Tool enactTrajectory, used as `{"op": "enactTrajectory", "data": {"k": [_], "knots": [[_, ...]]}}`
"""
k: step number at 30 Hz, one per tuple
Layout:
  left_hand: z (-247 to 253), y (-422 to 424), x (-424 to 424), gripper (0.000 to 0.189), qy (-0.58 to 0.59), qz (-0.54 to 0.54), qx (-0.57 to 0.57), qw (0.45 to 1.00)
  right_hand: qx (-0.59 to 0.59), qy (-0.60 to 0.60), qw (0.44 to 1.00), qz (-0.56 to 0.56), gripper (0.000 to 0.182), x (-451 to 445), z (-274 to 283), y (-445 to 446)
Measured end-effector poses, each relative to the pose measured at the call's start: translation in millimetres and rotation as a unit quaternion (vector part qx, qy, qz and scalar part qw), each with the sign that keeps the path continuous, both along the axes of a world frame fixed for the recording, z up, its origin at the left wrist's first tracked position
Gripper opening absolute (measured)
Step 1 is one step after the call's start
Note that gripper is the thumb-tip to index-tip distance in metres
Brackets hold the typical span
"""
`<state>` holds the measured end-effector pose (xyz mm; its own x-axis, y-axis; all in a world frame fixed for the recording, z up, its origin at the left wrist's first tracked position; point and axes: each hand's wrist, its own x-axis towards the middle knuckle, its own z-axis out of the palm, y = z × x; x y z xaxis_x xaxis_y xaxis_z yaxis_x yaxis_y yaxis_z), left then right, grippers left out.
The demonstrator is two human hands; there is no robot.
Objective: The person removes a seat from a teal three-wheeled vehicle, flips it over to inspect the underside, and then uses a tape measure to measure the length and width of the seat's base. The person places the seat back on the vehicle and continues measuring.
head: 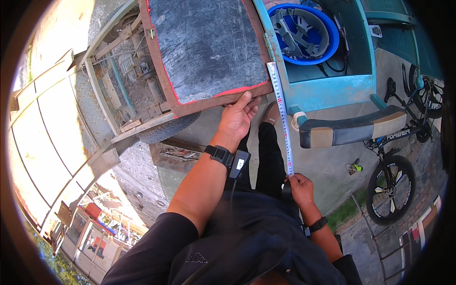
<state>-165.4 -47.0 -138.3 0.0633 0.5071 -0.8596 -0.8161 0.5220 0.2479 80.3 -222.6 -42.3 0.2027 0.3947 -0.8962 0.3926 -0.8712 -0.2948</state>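
Note:
My left hand [236, 119] is at the near edge of a dark, scratched panel [213, 50] with a brown rim and red edging; its thumb lies over the rim and its fingers curl below. My right hand [301, 187] holds the near end of an extended steel tape measure [284, 121], beside a dark object partly hidden by the hand. The tape runs away from me along the gap between the panel and a turquoise metal frame [320, 91]. Its far end lies near a hinge on the panel's right side.
An upturned blue hard hat [333, 39] sits in the turquoise compartment. A padded bar [352, 126] projects at the right, with a bicycle [392, 178] beyond. At the left are an open metal frame [101, 96] over machinery and a tire [171, 128]. My legs stand below the panel.

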Motion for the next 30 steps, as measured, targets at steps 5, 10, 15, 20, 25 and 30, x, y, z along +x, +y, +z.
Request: {"op": "enactTrajectory", "data": {"k": [5, 10, 15, 20, 25, 30], "knots": [[1, 1, 1, 0.023, 0.000, 0.002, -0.004, 1.000, -0.001, 0.002, 1.000, -0.009, 0.025, 1, -3, -3], [1, 1, 1, 0.023, -0.001, 0.002, -0.004, 1.000, -0.002, -0.003, 1.000, -0.008, 0.025, 1, -6, -8], [1, 1, 1, 0.023, -0.002, 0.003, -0.007, 1.000, 0.005, -0.023, 0.999, 0.028, 0.026, -2, -3, -4], [1, 0, 0, 0.025, -0.003, 0.002, -0.005, 1.000, 0.022, -0.043, 0.998, 0.041, 0.025, -5, 1, -2], [1, 0, 0, 0.025, -0.004, 0.001, -0.001, 1.000, -0.002, -0.042, 0.998, 0.044, 0.026, -10, 9, 9], [0, 0, 0, 0.024, -0.004, 0.004, 0.002, 1.000, -0.001, -0.043, 0.998, 0.035, 0.028, -10, 11, 10]]}}
